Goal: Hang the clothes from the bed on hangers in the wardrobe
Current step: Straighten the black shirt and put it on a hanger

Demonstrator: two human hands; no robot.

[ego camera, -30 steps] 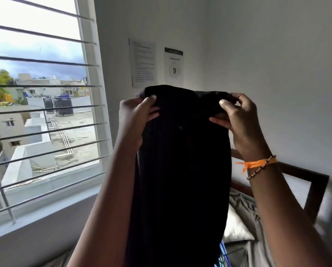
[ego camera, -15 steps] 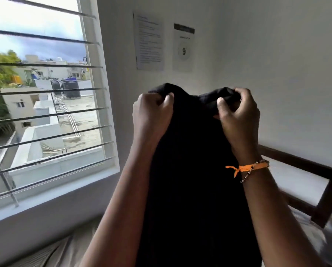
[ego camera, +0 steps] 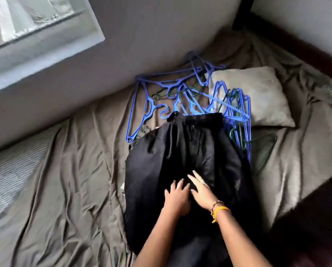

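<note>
1. Grey-brown sheet covers the bed [ego camera: 69, 170], creased all over, filling the frame from lower left to the right edge; a striped bare stretch of mattress shows at the far left, and a window sill [ego camera: 45, 45] sits in the upper left against the grey wall.

2. Just left of centre, the left hand [ego camera: 177, 197] lies on the black garment [ego camera: 180, 151], fingers bent against the cloth. It looks to be pressing or gathering fabric, but I cannot tell whether it has truly pinched a fold.

3. Touching it on the right, the right hand [ego camera: 201, 191], with an orange thread and bead bracelet at the wrist, rests flat on the same cloth with fingers straight and spread, holding nothing.

4. The garment is spread on the bed at mid-frame, its long axis running from the bottom edge up toward the centre, with the gathered waistband end farthest from the hands. Both hands sit near its middle, so that far end lies straight ahead of them, toward the top of the frame.

5. Beyond that far end, touching or partly under it, a tangle of blue hangers [ego camera: 171, 87] with a few dark green ones [ego camera: 257, 143] spreads from centre to centre right. By my judgement either hand could reach it; the right is a little nearer the cluster beside the pillow.

6. To the right, a grey pillow [ego camera: 257, 97] lies by the hangers, and a dark wooden bed frame [ego camera: 296, 45] runs along the upper right. No wardrobe is in view.
</note>
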